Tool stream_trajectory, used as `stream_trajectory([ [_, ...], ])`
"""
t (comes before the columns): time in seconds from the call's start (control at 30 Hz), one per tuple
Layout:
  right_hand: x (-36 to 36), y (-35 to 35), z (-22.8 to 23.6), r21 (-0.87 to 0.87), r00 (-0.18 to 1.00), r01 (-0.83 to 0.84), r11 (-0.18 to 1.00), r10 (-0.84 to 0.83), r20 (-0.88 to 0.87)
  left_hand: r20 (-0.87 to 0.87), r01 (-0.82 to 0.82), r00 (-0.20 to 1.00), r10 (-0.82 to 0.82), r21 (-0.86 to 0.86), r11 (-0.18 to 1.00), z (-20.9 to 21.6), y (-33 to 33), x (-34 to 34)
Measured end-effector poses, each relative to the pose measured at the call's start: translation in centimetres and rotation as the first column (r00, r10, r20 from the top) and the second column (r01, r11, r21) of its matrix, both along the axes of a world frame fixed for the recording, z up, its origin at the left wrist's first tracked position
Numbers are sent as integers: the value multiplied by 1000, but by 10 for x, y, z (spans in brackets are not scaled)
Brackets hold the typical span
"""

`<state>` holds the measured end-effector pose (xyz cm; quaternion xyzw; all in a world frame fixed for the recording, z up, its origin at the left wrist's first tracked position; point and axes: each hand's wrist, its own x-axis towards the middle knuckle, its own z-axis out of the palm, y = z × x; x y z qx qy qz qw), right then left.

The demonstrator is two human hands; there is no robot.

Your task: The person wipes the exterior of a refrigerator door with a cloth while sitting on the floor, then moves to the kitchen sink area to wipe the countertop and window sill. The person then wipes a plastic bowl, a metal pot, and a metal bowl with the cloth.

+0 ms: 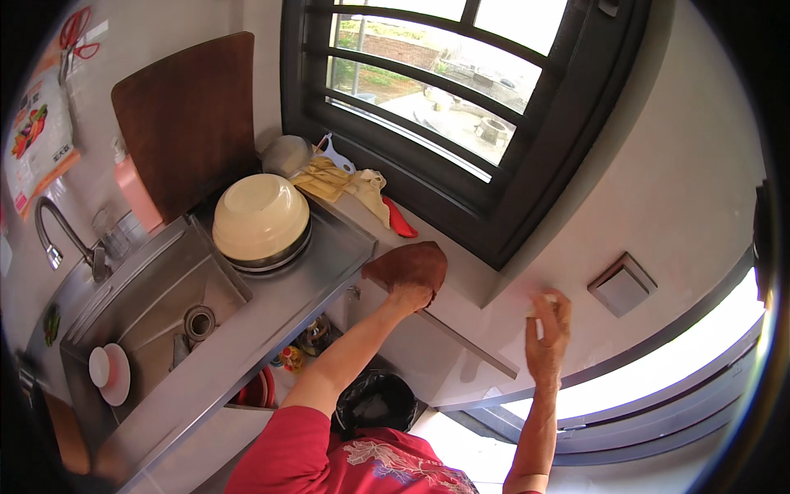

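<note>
My left hand (pixel 411 298) is closed on a brown cloth (pixel 409 265), which lies bunched on the pale ledge beside the steel counter. The cloth hides most of the fingers. My right hand (pixel 549 329) is raised in front of the white wall, apart from the cloth. Its fingers are bent in toward the thumb, with the tips blurred. A small pale patch shows between them, and I cannot make out what it is.
A steel sink (pixel 156 305) lies left, holding a white bowl (pixel 115 375). A cream bowl (pixel 262 216) sits upside down on the counter. Below the window (pixel 428 82) are yellow gloves (pixel 322 179) and a red item (pixel 401 221). A black-lined bin (pixel 377 399) stands below.
</note>
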<state>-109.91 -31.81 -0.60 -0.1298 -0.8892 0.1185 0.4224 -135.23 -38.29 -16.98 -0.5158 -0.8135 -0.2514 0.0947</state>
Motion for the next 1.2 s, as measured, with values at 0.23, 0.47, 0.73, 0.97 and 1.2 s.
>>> stream_trajectory([
  [0.23,-71,-22,-14,-53,987,-153,987,156,42,-213,231,966,-146,463,856,18,-15,22],
  [0.47,-132,9,-69,29,931,168,985,-168,323,-140,127,984,-114,87,988,84,-41,20],
  [0.73,-152,47,-77,34,777,305,952,-269,569,16,142,990,-143,-288,947,142,-46,45],
  [0.97,-152,10,-67,202,954,200,959,-238,183,370,-18,912,-175,465,885,-23,-28,2],
  [1.2,-119,-49,-55,-504,853,-438,744,521,29,219,-312,-619,-754,813,491,59,-49,16],
])
